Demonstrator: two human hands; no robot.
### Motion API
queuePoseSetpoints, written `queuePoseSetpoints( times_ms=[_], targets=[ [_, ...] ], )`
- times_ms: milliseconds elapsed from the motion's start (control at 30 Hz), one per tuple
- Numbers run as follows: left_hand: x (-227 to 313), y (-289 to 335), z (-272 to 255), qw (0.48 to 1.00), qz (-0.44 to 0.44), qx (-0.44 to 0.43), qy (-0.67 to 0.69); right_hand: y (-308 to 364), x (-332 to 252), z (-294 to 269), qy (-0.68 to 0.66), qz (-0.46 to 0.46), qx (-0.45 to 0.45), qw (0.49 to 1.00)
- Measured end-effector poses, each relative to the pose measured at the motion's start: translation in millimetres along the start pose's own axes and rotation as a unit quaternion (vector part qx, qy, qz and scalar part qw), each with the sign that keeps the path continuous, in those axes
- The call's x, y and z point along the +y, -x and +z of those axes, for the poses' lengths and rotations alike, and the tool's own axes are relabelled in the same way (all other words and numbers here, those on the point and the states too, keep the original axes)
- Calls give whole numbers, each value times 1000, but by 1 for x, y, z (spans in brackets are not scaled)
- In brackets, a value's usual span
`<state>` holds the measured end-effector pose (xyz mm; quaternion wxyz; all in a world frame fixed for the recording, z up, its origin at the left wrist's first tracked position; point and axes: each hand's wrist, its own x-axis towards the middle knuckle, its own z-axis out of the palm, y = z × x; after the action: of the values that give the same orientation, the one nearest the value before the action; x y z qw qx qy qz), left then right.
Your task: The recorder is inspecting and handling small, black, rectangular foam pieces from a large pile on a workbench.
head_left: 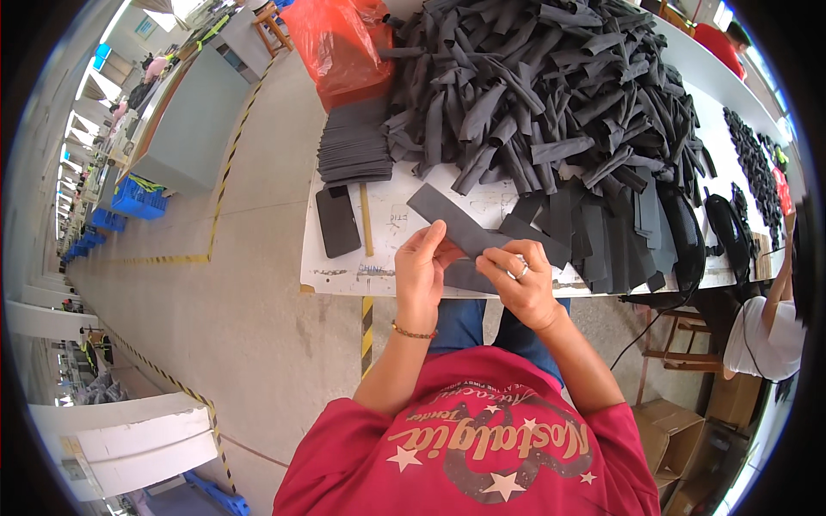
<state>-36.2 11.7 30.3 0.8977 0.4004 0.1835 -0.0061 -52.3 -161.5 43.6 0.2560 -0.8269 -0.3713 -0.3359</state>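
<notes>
Between my two hands, just over the table's near edge, is a dark grey fabric strip (456,222). My left hand (422,262) pinches it near its middle, thumb on top. At its lower right end the fingers of my right hand (521,279), one wearing a ring, are closed on it. Another dark strip (469,277) lies under my hands at the table edge. To the right, several flat grey strips (607,236) are fanned out. Beyond my hands rises a large heap of rolled or folded dark strips (516,95).
A neat stack of dark strips (354,142) stands at the left of the white table (396,268), near a black phone (338,222) and a wooden ruler (366,219). Behind is a red plastic bag (340,52). A person in white (757,340) sits at the right, near cardboard boxes (671,430).
</notes>
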Motion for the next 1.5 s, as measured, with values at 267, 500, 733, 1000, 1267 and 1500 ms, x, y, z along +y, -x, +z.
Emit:
queuePoseSetpoints(
  times_ms=[267,500,733,1000,1267,1500],
  targets=[
    [0,-11,-11,994,24,-38,-99,27,2,10,-404,504,65,761],
    [0,-12,-3,995,31,-60,-71,40,1,21,-541,561,59,624],
    [2,-21,-16,992,81,-33,-91,53,-3,16,-497,558,-18,664],
    [-6,-5,-17,957,-32,-196,-210,8,9,5,-402,506,-46,762],
    [-11,-11,-21,967,-8,-165,-194,19,3,14,-436,545,-20,717],
    [2,-9,-4,979,-95,-164,-69,27,4,24,-533,568,34,626]
  ],
)
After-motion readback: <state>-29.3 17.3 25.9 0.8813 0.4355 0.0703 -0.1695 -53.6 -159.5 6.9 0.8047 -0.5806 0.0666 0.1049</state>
